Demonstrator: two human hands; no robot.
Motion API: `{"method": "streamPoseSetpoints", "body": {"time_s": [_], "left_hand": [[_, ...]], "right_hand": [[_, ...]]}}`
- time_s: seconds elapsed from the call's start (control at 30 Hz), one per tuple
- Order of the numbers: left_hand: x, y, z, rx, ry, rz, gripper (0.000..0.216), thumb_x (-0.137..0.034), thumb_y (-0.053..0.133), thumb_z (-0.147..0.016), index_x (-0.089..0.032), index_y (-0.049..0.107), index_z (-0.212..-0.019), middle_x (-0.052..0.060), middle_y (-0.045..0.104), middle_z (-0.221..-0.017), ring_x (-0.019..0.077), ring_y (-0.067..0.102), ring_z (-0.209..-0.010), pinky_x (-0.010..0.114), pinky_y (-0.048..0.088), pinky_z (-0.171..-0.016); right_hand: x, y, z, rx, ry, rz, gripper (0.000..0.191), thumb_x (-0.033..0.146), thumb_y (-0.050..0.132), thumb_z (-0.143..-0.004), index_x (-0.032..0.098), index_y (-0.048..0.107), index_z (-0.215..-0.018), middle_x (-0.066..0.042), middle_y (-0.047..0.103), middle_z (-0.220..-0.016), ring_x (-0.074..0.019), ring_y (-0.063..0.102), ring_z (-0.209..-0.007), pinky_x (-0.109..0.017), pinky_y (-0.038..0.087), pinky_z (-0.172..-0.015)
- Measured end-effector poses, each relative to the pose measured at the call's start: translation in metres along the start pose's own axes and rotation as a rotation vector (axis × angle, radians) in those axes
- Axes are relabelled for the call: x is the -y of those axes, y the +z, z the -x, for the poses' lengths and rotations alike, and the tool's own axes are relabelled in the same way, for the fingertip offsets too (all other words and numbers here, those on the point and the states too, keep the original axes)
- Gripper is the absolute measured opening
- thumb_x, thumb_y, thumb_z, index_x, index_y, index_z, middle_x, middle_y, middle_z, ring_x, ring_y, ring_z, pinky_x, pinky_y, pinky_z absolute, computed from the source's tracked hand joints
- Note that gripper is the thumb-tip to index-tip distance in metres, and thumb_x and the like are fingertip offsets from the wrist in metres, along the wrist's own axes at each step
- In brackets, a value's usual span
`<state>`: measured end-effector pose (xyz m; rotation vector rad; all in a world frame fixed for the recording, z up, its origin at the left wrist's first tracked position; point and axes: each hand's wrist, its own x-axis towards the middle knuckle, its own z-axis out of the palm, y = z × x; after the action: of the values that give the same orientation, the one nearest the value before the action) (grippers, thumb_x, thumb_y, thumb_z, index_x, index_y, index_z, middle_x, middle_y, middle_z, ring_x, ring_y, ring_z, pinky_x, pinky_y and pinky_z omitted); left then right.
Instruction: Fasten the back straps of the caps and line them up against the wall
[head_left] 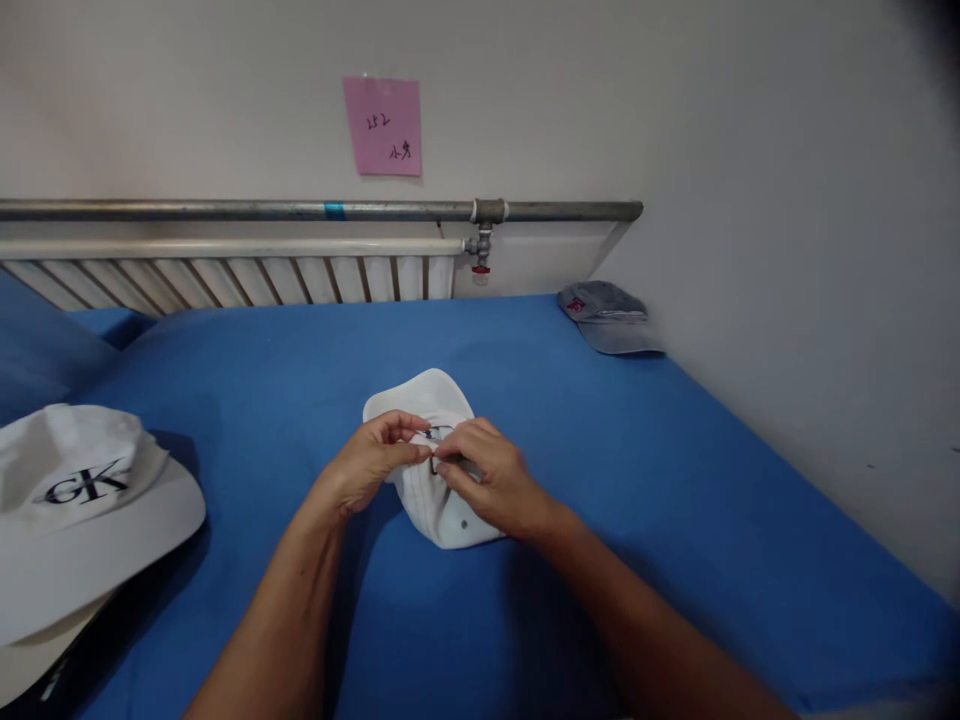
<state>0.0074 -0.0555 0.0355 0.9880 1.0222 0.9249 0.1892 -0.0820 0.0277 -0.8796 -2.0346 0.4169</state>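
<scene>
A white cap (pixel 430 500) lies on the blue sheet (pixel 637 470) in the middle, its brim pointing away from me. My left hand (pixel 371 460) pinches the cap's fabric near its top, fingers closed on it. My right hand (pixel 491 478) rests on the cap from the right and pinches the same spot, fingertips meeting those of the left. A dark logo on the cap is mostly hidden under my fingers.
A second white cap with a black logo (pixel 82 500) sits at the left edge. A grey cap (pixel 609 316) lies in the far right corner by the wall. A radiator (pixel 240 275) and a metal pipe (pixel 300 210) run along the back wall, under a pink note (pixel 382 126).
</scene>
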Motion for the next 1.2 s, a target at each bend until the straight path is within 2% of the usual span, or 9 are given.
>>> {"method": "streamPoseSetpoints", "body": {"time_s": [0.17, 0.33, 0.53, 0.67, 0.87, 0.97, 1.07, 1.13, 1.2], "left_hand": [[-0.003, -0.002, 0.0, 0.008, -0.013, 0.035, 0.038, -0.014, 0.082, -0.051, -0.014, 0.067, -0.086, -0.003, 0.065, -0.068, 0.0083, 0.059, -0.061, 0.021, 0.045, -0.062], [-0.001, -0.003, 0.0, 0.009, -0.02, 0.024, 0.039, -0.015, 0.083, -0.052, -0.014, 0.066, -0.087, -0.002, 0.066, -0.07, 0.0089, 0.061, -0.062, 0.021, 0.046, -0.063], [0.0, -0.006, 0.001, 0.038, 0.011, -0.015, 0.034, -0.018, 0.083, -0.057, -0.015, 0.067, -0.086, -0.003, 0.064, -0.07, 0.0076, 0.06, -0.063, 0.019, 0.045, -0.062], [0.0, -0.007, 0.002, 0.096, 0.02, -0.04, 0.032, -0.018, 0.082, -0.06, -0.015, 0.067, -0.087, -0.003, 0.063, -0.074, 0.0068, 0.058, -0.065, 0.018, 0.045, -0.063], [0.0, -0.009, 0.005, 0.264, 0.003, -0.106, 0.032, -0.014, 0.081, -0.062, -0.017, 0.065, -0.09, -0.001, 0.066, -0.086, 0.0101, 0.06, -0.078, 0.022, 0.048, -0.073], [-0.001, -0.01, 0.006, 0.286, 0.013, -0.131, 0.031, -0.014, 0.079, -0.063, -0.018, 0.063, -0.09, -0.002, 0.065, -0.082, 0.0096, 0.059, -0.074, 0.022, 0.047, -0.071], [-0.003, -0.01, 0.007, 0.309, 0.027, -0.19, 0.027, -0.02, 0.077, -0.068, -0.02, 0.061, -0.09, -0.002, 0.064, -0.081, 0.0103, 0.058, -0.071, 0.023, 0.046, -0.067], [-0.004, -0.01, 0.007, 0.29, 0.112, -0.324, 0.024, -0.025, 0.075, -0.071, -0.021, 0.063, -0.091, 0.0, 0.063, -0.088, 0.0136, 0.058, -0.08, 0.027, 0.046, -0.072], [-0.005, -0.008, 0.007, 0.193, 0.286, -0.523, 0.02, -0.028, 0.074, -0.072, -0.021, 0.065, -0.089, 0.002, 0.061, -0.099, 0.0185, 0.056, -0.096, 0.032, 0.043, -0.084]], "right_hand": [[-0.005, -0.007, 0.0, -0.003, 0.076, -0.095, 0.016, 0.007, 0.057, -0.078, 0.021, 0.06, -0.084, -0.001, 0.064, -0.086, -0.0155, 0.057, -0.084, -0.031, 0.044, -0.081], [-0.007, -0.007, -0.001, 0.027, 0.199, -0.177, 0.013, 0.01, 0.06, -0.078, 0.02, 0.06, -0.085, -0.001, 0.061, -0.087, -0.0135, 0.057, -0.081, -0.027, 0.045, -0.075], [-0.007, -0.007, 0.0, 0.079, 0.319, -0.228, 0.016, 0.016, 0.063, -0.08, 0.02, 0.062, -0.095, -0.001, 0.063, -0.094, -0.0135, 0.058, -0.085, -0.027, 0.045, -0.078], [-0.004, -0.005, 0.0, 0.103, 0.326, -0.225, 0.015, 0.016, 0.062, -0.081, 0.02, 0.063, -0.096, -0.001, 0.064, -0.093, -0.0132, 0.059, -0.084, -0.026, 0.044, -0.077], [0.005, -0.007, -0.003, 0.169, 0.262, -0.15, 0.007, 0.019, 0.059, -0.084, 0.019, 0.064, -0.088, 0.0, 0.063, -0.082, -0.0132, 0.056, -0.079, -0.027, 0.043, -0.075], [0.004, -0.014, -0.004, 0.203, 0.288, -0.184, 0.01, 0.024, 0.064, -0.083, 0.019, 0.065, -0.092, -0.001, 0.063, -0.086, -0.0132, 0.057, -0.08, -0.026, 0.043, -0.074], [0.001, -0.02, -0.003, 0.234, 0.313, -0.19, 0.008, 0.022, 0.066, -0.081, 0.019, 0.066, -0.087, -0.001, 0.064, -0.086, -0.0125, 0.058, -0.079, -0.024, 0.043, -0.072], [0.001, -0.023, -0.003, 0.234, 0.313, -0.162, 0.004, 0.022, 0.064, -0.082, 0.018, 0.065, -0.082, 0.0, 0.063, -0.083, -0.0118, 0.057, -0.075, -0.024, 0.042, -0.07], [0.001, -0.027, -0.003, 0.209, 0.312, -0.109, 0.006, 0.023, 0.061, -0.084, 0.018, 0.063, -0.08, 0.0, 0.062, -0.08, -0.0113, 0.055, -0.072, -0.024, 0.041, -0.068]]}}
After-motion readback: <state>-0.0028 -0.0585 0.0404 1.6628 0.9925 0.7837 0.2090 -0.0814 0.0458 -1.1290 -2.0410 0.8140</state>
